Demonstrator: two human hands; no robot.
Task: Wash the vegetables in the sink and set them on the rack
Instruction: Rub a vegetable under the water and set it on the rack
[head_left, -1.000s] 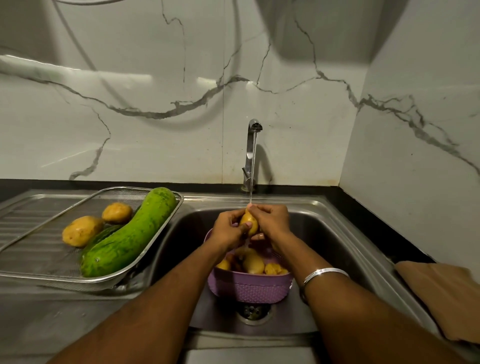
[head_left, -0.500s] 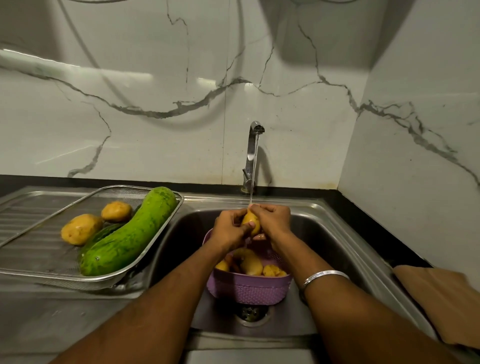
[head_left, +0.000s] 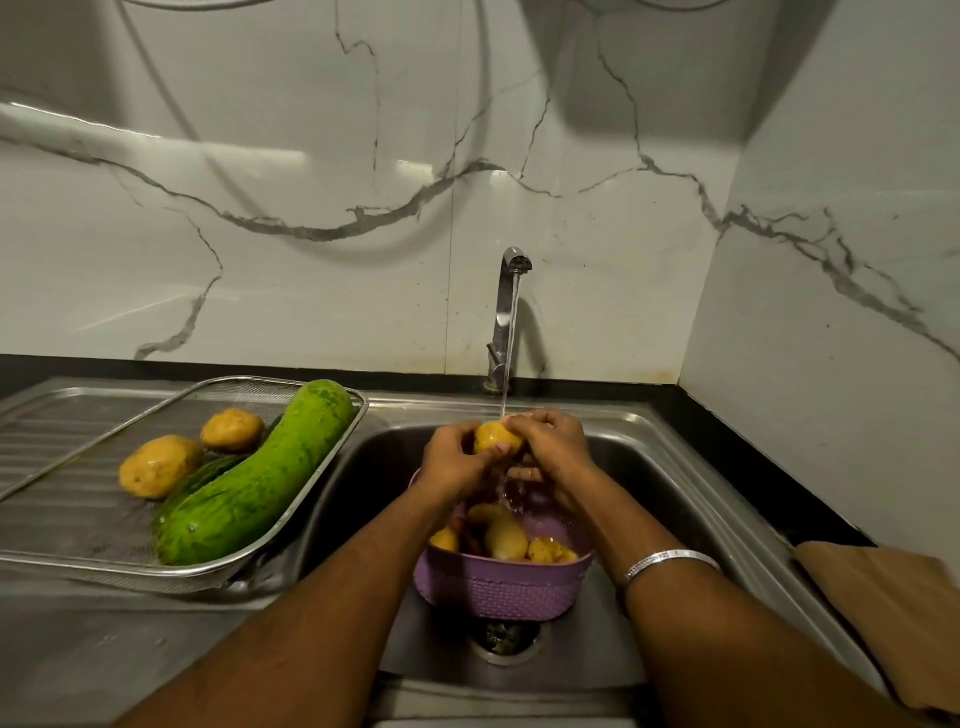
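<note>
Both hands hold one yellow potato (head_left: 493, 437) under the running stream from the tap (head_left: 510, 312), above the steel sink (head_left: 670, 483). My left hand (head_left: 452, 462) cups its left side, my right hand (head_left: 553, 452) covers its right side. Below them a purple basket (head_left: 498, 590) stands over the drain and holds several more potatoes (head_left: 505, 538). On the draining board to the left, a wire mesh rack (head_left: 78, 558) carries a big green cucumber (head_left: 254, 478), a darker one partly hidden under it, and two potatoes (head_left: 156, 465).
A brown cloth or board (head_left: 893, 608) lies on the dark counter at the right. Marble walls close in behind and on the right. The drain (head_left: 506, 636) shows just in front of the basket.
My hands keep turning the potato under the water in almost the same spot. The view has tilted slightly; nothing else moved.
</note>
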